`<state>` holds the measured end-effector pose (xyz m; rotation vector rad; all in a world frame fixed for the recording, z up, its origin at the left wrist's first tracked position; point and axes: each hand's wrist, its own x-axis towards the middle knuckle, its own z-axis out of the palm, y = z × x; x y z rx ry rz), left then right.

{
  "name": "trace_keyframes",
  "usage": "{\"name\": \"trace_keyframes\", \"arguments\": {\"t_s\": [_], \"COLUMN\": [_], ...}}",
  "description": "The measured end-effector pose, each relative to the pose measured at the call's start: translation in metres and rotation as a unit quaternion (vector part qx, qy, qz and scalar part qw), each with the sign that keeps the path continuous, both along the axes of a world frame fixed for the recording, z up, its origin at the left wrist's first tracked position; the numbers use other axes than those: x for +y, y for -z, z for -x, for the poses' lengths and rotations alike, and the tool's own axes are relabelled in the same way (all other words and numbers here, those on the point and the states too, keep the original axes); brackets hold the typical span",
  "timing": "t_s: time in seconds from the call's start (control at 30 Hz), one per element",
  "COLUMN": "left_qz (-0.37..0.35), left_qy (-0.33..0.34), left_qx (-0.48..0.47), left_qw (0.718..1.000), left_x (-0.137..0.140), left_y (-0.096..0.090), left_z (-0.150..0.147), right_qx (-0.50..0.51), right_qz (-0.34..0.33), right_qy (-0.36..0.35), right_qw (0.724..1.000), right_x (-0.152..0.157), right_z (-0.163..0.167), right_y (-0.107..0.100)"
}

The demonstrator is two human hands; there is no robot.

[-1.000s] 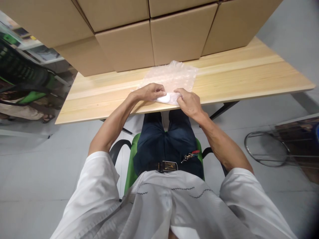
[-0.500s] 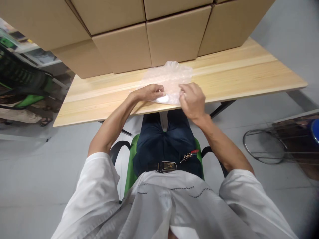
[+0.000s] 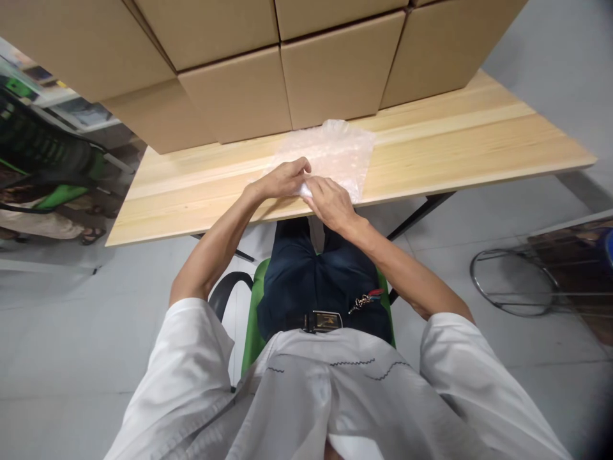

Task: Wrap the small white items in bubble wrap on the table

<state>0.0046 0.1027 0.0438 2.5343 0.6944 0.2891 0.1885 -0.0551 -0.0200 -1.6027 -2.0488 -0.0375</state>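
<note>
A sheet of clear, pinkish bubble wrap (image 3: 342,153) lies on the wooden table in front of me, its near edge by the table's front edge. My left hand (image 3: 286,179) is closed at the near left part of the wrap, fingers bent. Pressed close beside it, my right hand (image 3: 332,201) has its fingers curled over the near edge of the wrap. Between the hands a small bit of white (image 3: 304,190) shows; most of it is covered by the fingers and wrap, so its kind cannot be told.
Large cardboard boxes (image 3: 342,73) are stacked along the back of the table (image 3: 460,140). A green chair (image 3: 48,140) and another person's sandalled foot (image 3: 93,235) are on the left. On the right floor stands a round metal frame (image 3: 512,312).
My right hand has moved left from the wrap's right side to meet my left hand, carrying wrap over the white object, which is now mostly covered. My left hand stays nearly in place.
</note>
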Motion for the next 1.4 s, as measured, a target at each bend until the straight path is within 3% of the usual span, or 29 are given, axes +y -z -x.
{"name": "trace_keyframes", "arguments": {"t_s": [0.13, 0.2, 0.37, 0.47, 0.7, 0.87, 1.03, 1.13, 1.3, 1.4], "left_qz": [-0.158, -0.191, -0.164, -0.125, -0.037, -0.112, -0.162, -0.191, -0.258, -0.253], "left_qy": [0.019, 0.048, 0.053, 0.030, 0.011, -0.068, -0.135, -0.155, -0.057, -0.012], "left_qx": [-0.056, -0.053, -0.023, -0.008, 0.044, 0.122, 0.202, 0.197, 0.116, 0.131], "left_qw": [0.986, 0.979, 0.985, 0.992, 0.998, 0.984, 0.956, 0.949, 0.957, 0.958], "left_x": [-0.020, -0.027, -0.028, -0.027, -0.018, -0.022, -0.028, -0.030, -0.044, -0.053], "left_y": [0.015, 0.024, 0.030, 0.016, -0.014, -0.017, -0.020, -0.019, -0.004, 0.003], "left_z": [0.022, 0.031, 0.033, 0.025, 0.005, 0.005, 0.007, 0.008, 0.001, -0.012], "right_qx": [0.003, 0.008, 0.022, 0.043, 0.040, 0.024, -0.031, -0.057, -0.064, -0.062], "right_qz": [0.018, 0.037, 0.077, 0.076, 0.070, 0.137, 0.161, 0.178, 0.206, 0.213], "right_qy": [0.004, -0.003, -0.028, -0.047, -0.013, -0.027, 0.050, 0.076, 0.063, 0.045], "right_qw": [1.000, 0.999, 0.996, 0.995, 0.997, 0.990, 0.985, 0.979, 0.974, 0.974], "right_x": [-0.003, -0.004, -0.003, -0.004, 0.007, 0.035, 0.038, 0.035, 0.045, 0.056], "right_z": [-0.006, -0.010, -0.029, -0.044, -0.069, -0.074, -0.065, -0.059, -0.064, -0.070], "right_y": [-0.006, -0.011, -0.020, -0.019, -0.023, -0.047, -0.061, -0.065, -0.070, -0.069]}}
